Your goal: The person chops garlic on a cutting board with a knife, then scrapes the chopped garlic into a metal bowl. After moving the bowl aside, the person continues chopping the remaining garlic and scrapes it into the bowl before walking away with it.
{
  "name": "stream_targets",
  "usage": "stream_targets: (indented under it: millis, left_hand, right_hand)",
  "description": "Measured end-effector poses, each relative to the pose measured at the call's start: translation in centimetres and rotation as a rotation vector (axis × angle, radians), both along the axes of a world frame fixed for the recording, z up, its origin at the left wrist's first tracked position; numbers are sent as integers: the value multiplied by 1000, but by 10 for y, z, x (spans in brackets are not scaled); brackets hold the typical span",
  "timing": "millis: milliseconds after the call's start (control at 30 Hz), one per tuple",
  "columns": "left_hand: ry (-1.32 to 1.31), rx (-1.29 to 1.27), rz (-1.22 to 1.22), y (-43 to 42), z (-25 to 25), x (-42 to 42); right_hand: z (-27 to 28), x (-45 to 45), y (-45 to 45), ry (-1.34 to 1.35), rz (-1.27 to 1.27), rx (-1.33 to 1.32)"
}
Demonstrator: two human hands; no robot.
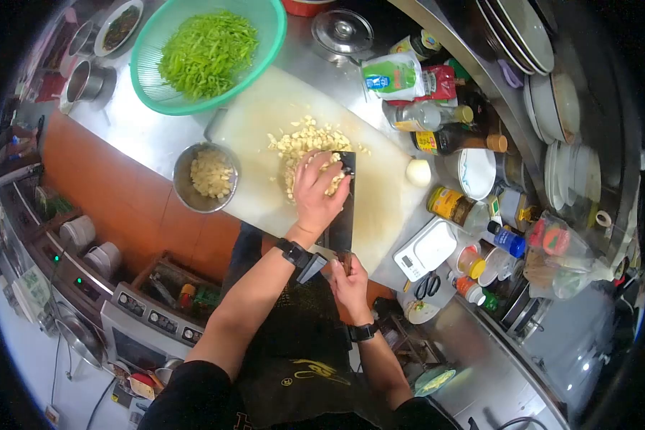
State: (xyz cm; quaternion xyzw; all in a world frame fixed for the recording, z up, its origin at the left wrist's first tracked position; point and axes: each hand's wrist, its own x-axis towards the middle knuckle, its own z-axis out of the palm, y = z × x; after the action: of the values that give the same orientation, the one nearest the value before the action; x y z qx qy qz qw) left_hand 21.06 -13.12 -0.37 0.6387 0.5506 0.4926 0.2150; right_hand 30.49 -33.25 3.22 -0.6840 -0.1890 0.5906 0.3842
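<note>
My right hand (349, 288) is closed round the handle of a cleaver (342, 223), whose broad dark blade lies over the white cutting board (380, 222). My left hand (317, 192) is cupped over a pile of chopped pale pieces (304, 140), fingers apart and bent downward, with the thumb at the blade. Some pieces show between thumb and fingers; the fingertips are partly hidden. Left of the board stands a metal bowl (182, 188) holding more pale pieces. A peeled white onion (418, 172) sits at the board's right edge.
A green basket (137, 72) of sliced green vegetable stands beyond the board. To the right are bottles (448, 138), a white scale (426, 249), black-handled scissors (428, 287) and jars (451, 204). Stacked plates (552, 107) fill the shelf at right. A metal lid (342, 32) lies at the back.
</note>
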Motion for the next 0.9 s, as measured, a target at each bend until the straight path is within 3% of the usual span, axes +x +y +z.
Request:
stream_targets:
  millis: [267, 367, 667, 900]
  left_hand:
    - [3, 84, 128, 23, 64, -68]
    - [41, 78, 228, 24, 76, -114]
    - [54, -49, 438, 18, 30, -189]
    - [-77, -185, 492, 27, 18, -192]
  right_hand:
    - [48, -37, 34, -15, 135, -62]
    - [59, -60, 50, -58, 303, 5]
    - [59, -117, 72, -162, 458, 8]
    - [109, -130, 93, -430, 523, 26]
